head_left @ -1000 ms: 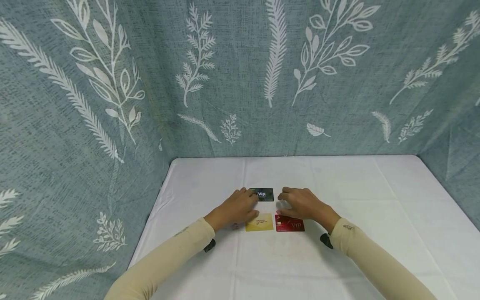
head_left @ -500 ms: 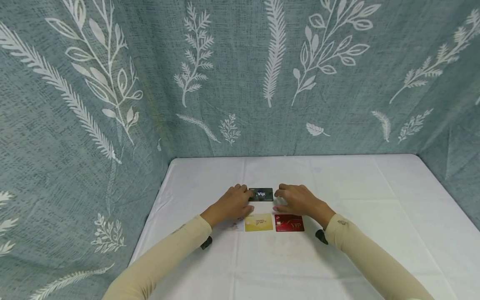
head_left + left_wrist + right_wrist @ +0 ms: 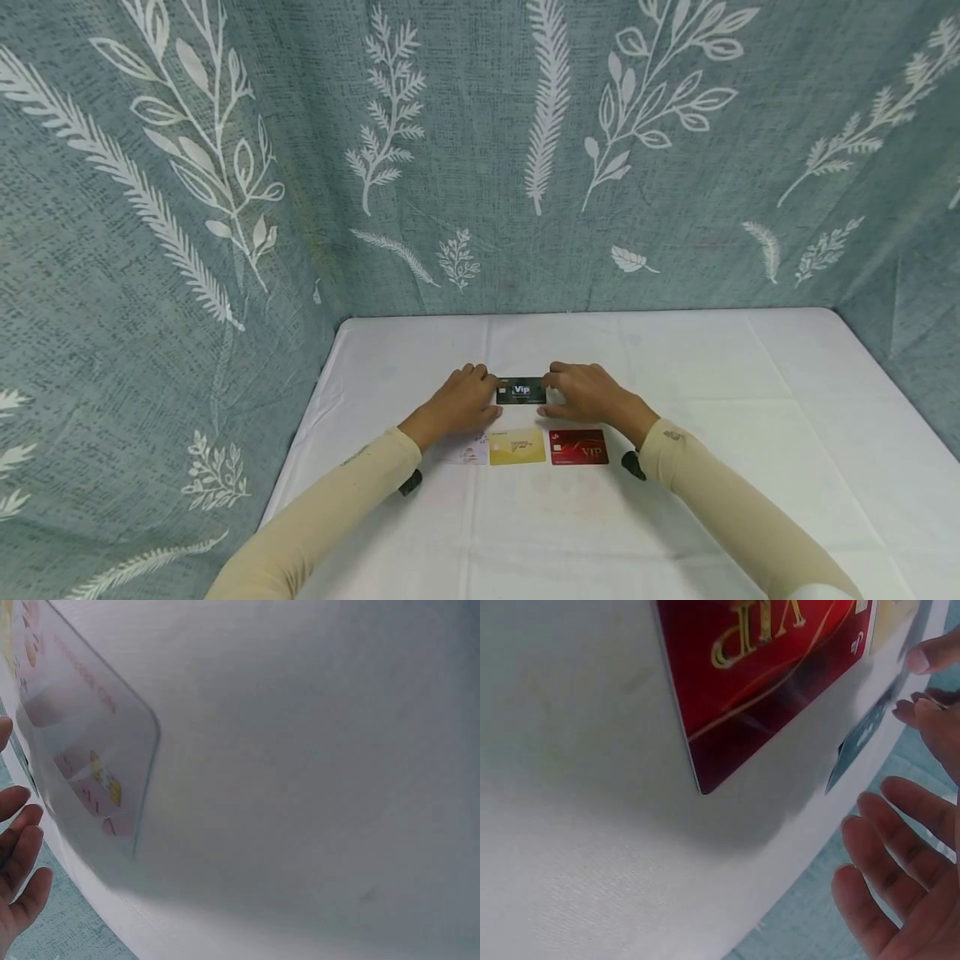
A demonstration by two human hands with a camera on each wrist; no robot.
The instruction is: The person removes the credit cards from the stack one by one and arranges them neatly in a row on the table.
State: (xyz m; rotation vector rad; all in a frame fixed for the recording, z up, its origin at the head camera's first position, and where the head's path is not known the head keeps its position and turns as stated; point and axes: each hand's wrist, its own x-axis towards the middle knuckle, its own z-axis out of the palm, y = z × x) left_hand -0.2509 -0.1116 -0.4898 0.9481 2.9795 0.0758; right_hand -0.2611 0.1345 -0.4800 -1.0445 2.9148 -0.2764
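In the head view a dark card printed "Vip" [image 3: 521, 391] lies flat on the white table. My left hand [image 3: 465, 398] is at its left end, index fingertip right at the edge. At the opposite end, my right hand [image 3: 587, 392] has its index fingertip touching the card's edge, with the thumb below its corner. Both hands' fingers are loosely bent. Nearer to me lie a pale floral card [image 3: 470, 451], a yellow card [image 3: 517, 447] and a red VIP card [image 3: 579, 447] in a row. The left hand partly covers the pale card.
White cloth covers the table [image 3: 720, 467]. A blue-green curtain with white leaf prints [image 3: 480, 150] hangs behind it and along both sides. A small black object shows under each wrist, beside the cream sleeves [image 3: 352, 492].
My left hand has shifted left off the dark card, uncovering it and more of the pale card. My right hand has moved left and forward to the dark card's right end.
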